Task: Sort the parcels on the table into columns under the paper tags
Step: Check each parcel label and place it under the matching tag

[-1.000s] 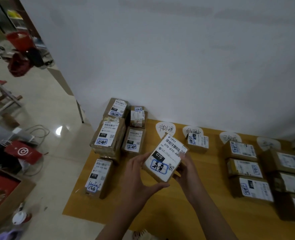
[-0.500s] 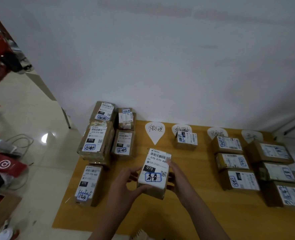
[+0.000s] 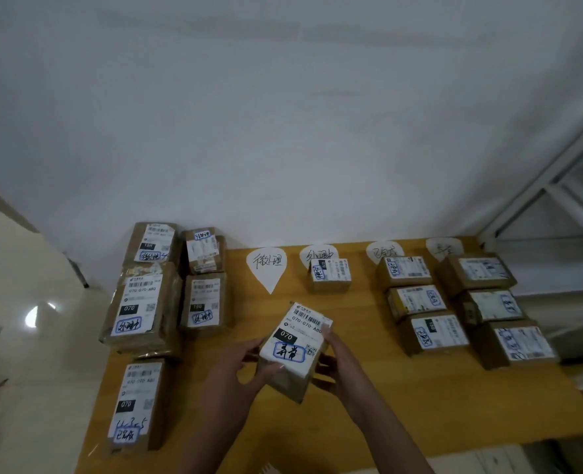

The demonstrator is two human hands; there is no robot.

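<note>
Label-check step: brown cardboard parcel (image 3: 295,350) held over wooden table (image 3: 351,422), left hand (image 3: 238,374) and right hand (image 3: 341,367) in closed grip on its sides (fingers curled). Next, probably: carry toward 2 o'clock white paper tag (image 3: 442,248).

Both hands (image 3: 235,378) grip labelled parcel (image 3: 292,350) above table (image 3: 420,405).

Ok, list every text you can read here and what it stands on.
"070-070-A80", "070": held parcel, on its label.
"070-070-A80", "070": large left parcel.
"070": front-left parcel.
"150": parcel beside the large one.
Paper tags and all other print: too blurred to read.
</note>
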